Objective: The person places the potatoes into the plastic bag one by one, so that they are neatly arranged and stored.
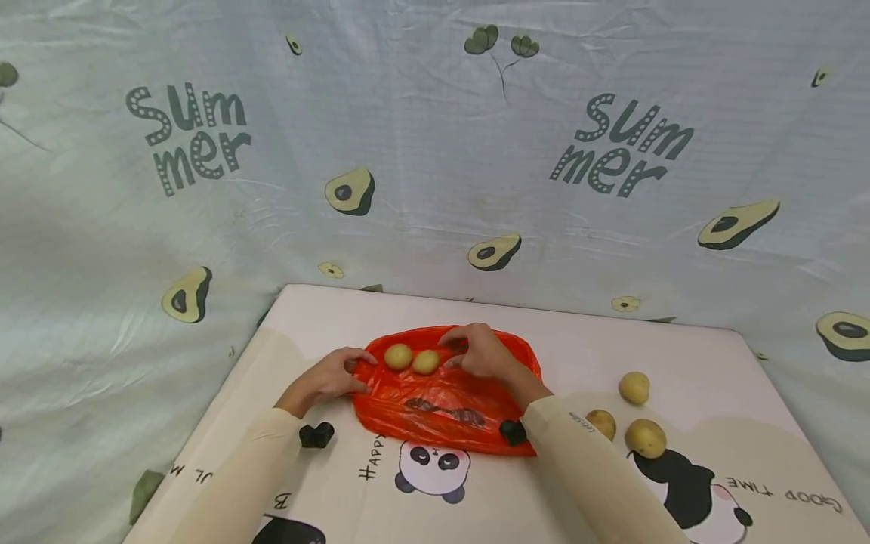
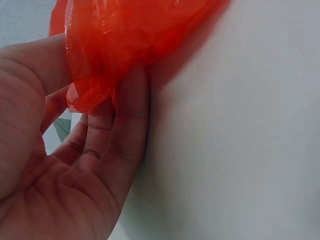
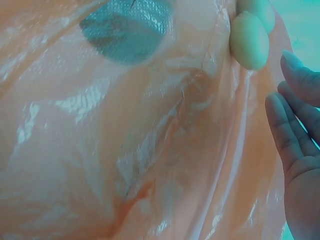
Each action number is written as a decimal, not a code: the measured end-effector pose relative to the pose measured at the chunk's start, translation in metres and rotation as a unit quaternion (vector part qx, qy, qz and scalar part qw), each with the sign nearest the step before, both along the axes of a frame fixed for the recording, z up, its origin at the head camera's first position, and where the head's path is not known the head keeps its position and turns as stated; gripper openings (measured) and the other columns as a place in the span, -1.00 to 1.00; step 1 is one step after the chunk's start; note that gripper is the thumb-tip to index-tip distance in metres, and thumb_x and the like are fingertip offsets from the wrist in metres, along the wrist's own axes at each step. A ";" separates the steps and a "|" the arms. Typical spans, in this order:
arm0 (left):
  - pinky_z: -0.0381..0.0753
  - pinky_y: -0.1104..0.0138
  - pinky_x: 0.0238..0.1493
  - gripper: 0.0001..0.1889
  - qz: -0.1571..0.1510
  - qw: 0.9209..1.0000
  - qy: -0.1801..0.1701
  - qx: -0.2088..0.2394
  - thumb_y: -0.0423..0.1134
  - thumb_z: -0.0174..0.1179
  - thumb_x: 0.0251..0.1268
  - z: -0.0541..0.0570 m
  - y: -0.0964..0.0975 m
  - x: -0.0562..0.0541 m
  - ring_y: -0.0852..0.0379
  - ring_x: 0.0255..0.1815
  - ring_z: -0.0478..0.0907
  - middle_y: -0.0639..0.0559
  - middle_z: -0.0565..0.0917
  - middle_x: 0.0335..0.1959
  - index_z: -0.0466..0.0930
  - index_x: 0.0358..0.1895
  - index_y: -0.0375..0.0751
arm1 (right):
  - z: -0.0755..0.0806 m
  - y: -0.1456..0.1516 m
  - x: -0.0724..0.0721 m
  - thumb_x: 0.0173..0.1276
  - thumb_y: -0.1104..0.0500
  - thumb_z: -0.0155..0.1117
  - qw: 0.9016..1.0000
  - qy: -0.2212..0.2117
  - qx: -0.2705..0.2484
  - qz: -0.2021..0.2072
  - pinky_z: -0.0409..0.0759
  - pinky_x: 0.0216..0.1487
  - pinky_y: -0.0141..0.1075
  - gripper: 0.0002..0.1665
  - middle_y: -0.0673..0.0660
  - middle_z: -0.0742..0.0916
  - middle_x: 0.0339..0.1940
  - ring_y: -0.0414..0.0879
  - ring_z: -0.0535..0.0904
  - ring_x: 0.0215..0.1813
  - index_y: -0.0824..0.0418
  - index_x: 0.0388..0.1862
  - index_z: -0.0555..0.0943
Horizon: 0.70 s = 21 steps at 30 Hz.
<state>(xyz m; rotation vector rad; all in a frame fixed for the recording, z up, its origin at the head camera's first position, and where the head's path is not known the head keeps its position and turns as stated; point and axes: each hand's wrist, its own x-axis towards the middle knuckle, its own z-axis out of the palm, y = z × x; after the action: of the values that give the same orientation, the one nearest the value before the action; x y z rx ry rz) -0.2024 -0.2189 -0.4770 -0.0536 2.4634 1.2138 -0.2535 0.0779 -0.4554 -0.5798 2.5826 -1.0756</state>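
A red plastic bag (image 1: 435, 404) lies spread on the table, with two potatoes, a left one (image 1: 398, 357) and a right one (image 1: 426, 362), side by side at its far part. At the bag's left edge, my left hand (image 1: 335, 373) grips the thin film; the left wrist view shows the bag's rim (image 2: 107, 55) between thumb and fingers. My right hand (image 1: 478, 352) hovers over the bag's far right part, just right of the potatoes. In the right wrist view its fingers (image 3: 285, 125) are fairly straight, apart from the nearer potato (image 3: 249, 41), and hold nothing.
Three more potatoes lie right of the bag: a far one (image 1: 634, 387), a near one (image 1: 646, 438) and one (image 1: 601, 424) partly behind my right sleeve. The white table (image 1: 578, 332) has printed pandas. A patterned cloth (image 1: 421, 151) hangs behind its far edge.
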 end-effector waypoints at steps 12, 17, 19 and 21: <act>0.79 0.21 -0.07 -0.55 -0.001 1.000 0.001 -0.002 -0.41 0.38 0.20 -0.001 0.000 0.000 -0.11 0.03 0.56 -0.28 0.53 0.21 0.62 0.18 -0.19 | 0.003 0.013 0.002 0.27 0.39 0.48 1.000 -0.006 -0.025 -0.011 0.76 0.15 -0.14 -0.57 0.10 0.80 0.04 -0.02 0.64 0.03 0.15 0.12 0.76; 0.79 0.20 -0.07 -0.55 0.000 1.000 0.003 -0.001 -0.42 0.40 0.18 -0.001 0.000 -0.001 -0.12 0.03 0.56 -0.28 0.53 0.20 0.63 0.17 -0.20 | 0.005 0.018 0.003 0.26 0.39 0.49 1.000 -0.003 -0.028 -0.010 0.78 0.10 -0.16 -0.57 0.12 0.80 0.07 -0.02 0.66 0.01 0.16 0.11 0.76; 0.79 0.20 -0.07 -0.56 -0.001 1.000 0.002 -0.001 -0.42 0.39 0.18 -0.001 0.001 -0.001 -0.12 0.04 0.56 -0.28 0.53 0.21 0.62 0.17 -0.19 | 0.006 0.021 0.004 0.26 0.39 0.49 1.000 0.000 -0.028 -0.009 0.79 0.10 -0.15 -0.58 0.14 0.80 0.07 -0.01 0.66 0.00 0.17 0.11 0.76; 0.79 0.21 -0.06 -0.56 0.001 1.000 0.000 -0.003 -0.41 0.38 0.20 -0.002 0.001 -0.002 -0.12 0.04 0.55 -0.28 0.53 0.21 0.62 0.17 -0.18 | 0.006 0.023 0.004 0.26 0.38 0.49 1.000 0.007 -0.028 -0.007 0.79 0.08 -0.16 -0.59 0.16 0.80 0.06 -0.01 0.67 -0.01 0.19 0.10 0.77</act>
<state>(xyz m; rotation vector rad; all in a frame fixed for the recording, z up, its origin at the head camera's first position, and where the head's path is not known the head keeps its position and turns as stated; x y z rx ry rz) -0.2040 -0.2176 -0.4789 -0.0560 2.4677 1.2081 -0.2490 0.1013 -0.4495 -0.5838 2.5789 -1.1564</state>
